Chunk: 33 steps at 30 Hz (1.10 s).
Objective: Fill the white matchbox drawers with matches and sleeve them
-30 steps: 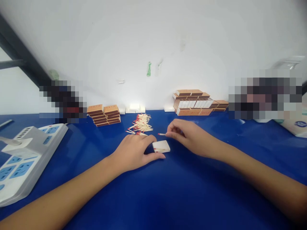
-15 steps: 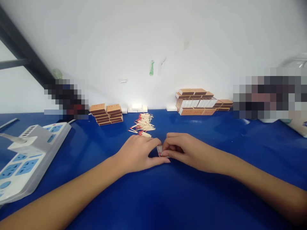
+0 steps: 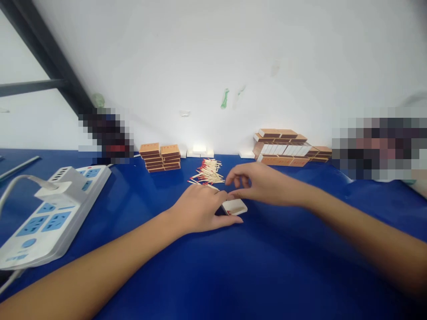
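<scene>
A small white matchbox tray (image 3: 236, 206) lies on the blue table with a match or so inside. My left hand (image 3: 203, 209) is closed round its left side, thumb along the near edge and fingers at the far edge. Just above the tray's far side is my right hand (image 3: 256, 182), its thumb and fingers apart with nothing visible between them. Beyond my left hand lies a loose pile of red-tipped matches (image 3: 211, 170).
Stacked matchboxes (image 3: 160, 158) stand at the back left, and a larger stack (image 3: 283, 147) at the back right. White trays (image 3: 200, 150) rest against the wall. A power strip (image 3: 56, 218) with a plugged-in cable occupies the left. Both far sides are blurred out.
My right hand has lifted out of the tray and moved away toward the back, its fingers opening. More of the tray shows. The whole view has shifted slightly.
</scene>
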{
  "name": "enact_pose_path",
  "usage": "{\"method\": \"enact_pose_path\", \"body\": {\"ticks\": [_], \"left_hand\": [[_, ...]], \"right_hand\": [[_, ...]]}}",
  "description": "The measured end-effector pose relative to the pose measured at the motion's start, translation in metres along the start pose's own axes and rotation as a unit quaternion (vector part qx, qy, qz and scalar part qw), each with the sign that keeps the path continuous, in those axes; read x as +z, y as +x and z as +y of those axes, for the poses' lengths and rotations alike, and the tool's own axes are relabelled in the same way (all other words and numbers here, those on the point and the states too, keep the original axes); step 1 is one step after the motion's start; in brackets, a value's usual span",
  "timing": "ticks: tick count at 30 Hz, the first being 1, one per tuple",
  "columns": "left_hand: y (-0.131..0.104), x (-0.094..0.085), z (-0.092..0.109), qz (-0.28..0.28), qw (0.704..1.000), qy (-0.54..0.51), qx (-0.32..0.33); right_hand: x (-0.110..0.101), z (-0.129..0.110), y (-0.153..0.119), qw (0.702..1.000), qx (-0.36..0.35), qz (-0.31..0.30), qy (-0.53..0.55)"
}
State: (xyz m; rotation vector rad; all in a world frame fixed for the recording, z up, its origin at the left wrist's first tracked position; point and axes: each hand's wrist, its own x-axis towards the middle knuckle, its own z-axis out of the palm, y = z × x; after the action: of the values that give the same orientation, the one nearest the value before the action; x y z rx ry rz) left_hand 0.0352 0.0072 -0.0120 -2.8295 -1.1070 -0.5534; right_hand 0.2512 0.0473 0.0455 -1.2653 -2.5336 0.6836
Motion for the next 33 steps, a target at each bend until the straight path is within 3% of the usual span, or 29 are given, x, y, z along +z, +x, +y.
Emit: {"method": "enact_pose_path", "body": {"ticks": [3, 5, 8, 10, 12, 17, 24, 28, 33], "left_hand": [[0.000, 0.000, -0.002, 0.017, 1.000, 0.003, 0.004], [-0.001, 0.002, 0.000, 0.025, 0.999, 0.008, 0.019], [-0.002, 0.005, 0.004, 0.035, 0.998, 0.020, 0.042], [-0.003, 0.006, 0.005, 0.034, 0.997, 0.028, 0.055], [-0.002, 0.006, 0.005, 0.028, 0.997, 0.036, 0.067], [-0.001, 0.004, 0.006, 0.025, 0.995, 0.051, 0.078], [-0.002, 0.002, 0.005, 0.022, 0.995, 0.053, 0.077], [-0.002, 0.004, 0.001, 0.022, 0.999, 0.014, 0.035], [-0.001, 0.008, -0.003, 0.028, 0.999, -0.033, -0.011]], "right_hand": [[-0.022, -0.006, 0.036, 0.997, -0.013, -0.070, 0.000], [-0.028, -0.009, 0.057, 0.999, -0.007, -0.050, 0.010], [-0.019, -0.012, 0.080, 0.997, 0.034, 0.051, -0.052], [-0.006, -0.017, 0.088, 0.990, 0.059, 0.055, -0.117], [0.005, -0.023, 0.091, 0.984, 0.077, 0.019, -0.157], [0.011, -0.036, 0.091, 0.980, 0.077, -0.033, -0.178], [0.004, -0.029, 0.086, 0.979, 0.055, -0.028, -0.195], [-0.007, -0.014, 0.062, 0.981, 0.074, 0.003, -0.179], [-0.013, 0.011, 0.012, 0.993, 0.018, 0.049, -0.107]]}}
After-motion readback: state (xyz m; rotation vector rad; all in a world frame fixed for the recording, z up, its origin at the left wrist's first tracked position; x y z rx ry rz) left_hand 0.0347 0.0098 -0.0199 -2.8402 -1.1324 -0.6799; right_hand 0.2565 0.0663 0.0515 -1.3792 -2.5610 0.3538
